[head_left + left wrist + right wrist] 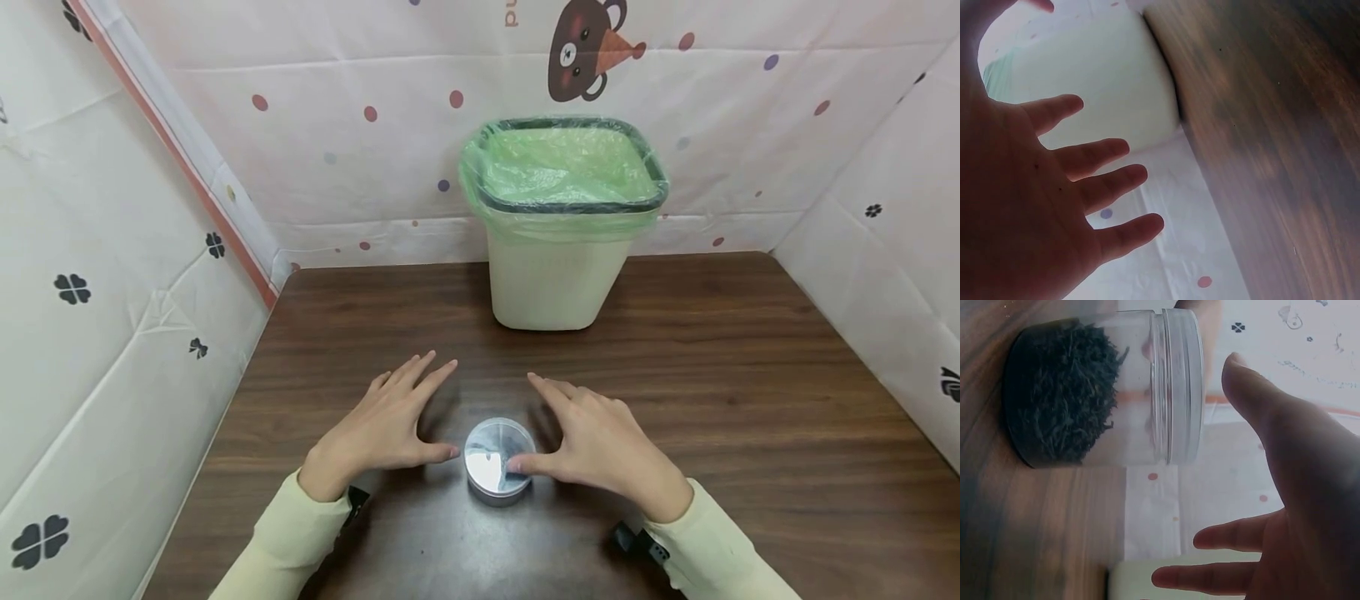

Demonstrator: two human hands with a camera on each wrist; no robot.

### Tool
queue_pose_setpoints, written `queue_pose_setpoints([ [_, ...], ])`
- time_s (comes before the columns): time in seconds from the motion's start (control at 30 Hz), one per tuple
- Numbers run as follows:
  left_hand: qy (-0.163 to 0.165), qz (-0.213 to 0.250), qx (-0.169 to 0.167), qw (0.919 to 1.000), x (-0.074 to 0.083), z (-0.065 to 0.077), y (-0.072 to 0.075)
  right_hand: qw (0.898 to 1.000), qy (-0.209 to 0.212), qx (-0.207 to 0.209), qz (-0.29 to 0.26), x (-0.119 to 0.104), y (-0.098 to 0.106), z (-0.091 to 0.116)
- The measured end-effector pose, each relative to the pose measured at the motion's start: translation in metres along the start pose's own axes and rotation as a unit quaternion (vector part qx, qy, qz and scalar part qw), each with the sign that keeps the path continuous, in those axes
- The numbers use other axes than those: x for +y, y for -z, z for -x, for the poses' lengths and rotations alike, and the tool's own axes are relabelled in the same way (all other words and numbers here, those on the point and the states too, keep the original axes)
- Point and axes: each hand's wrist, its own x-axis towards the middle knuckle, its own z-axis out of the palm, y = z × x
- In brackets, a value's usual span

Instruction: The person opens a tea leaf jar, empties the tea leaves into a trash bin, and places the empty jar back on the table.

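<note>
A clear round jar [498,460] with a transparent lid [1183,387] stands upright on the wooden table. Dark, dry shreds that look like tea leaves [1079,390] fill its lower part, best seen in the right wrist view. Left of the jar, my left hand [382,429] hovers with spread fingers and holds nothing. On the other side is my right hand [600,437], its fingers also apart and nothing in its grasp. From the head, the right thumb overlaps the lid, but the right wrist view shows a gap between them.
Behind the hands, at the table's back edge, stands a cream bin [558,275] lined with a green plastic bag [566,167]. Printed cloth sheets [360,167] hang behind and at both sides of the brown wooden table [750,375].
</note>
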Motion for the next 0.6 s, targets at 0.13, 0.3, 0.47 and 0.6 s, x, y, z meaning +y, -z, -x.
queue_pose_setpoints([
  [0.13,-0.001,-0.001,0.004,1.0,0.0001,0.0,-0.0004,1.0,0.011,-0.005,-0.008,-0.0019,-0.0025,0.0012],
  [0.3,-0.004,-0.004,0.004,1.0,0.0007,0.0,-0.0011,0.999,0.033,-0.007,-0.022,-0.0033,-0.0043,0.003],
  [0.47,0.0,-0.003,0.003,1.0,0.001,0.0,-0.0015,0.997,0.058,-0.017,-0.044,-0.0054,-0.0052,0.005],
  [0.6,0.001,-0.004,0.002,1.0,0.0023,-0.0002,-0.0011,0.996,0.067,-0.029,-0.058,-0.0068,-0.0068,0.0054],
])
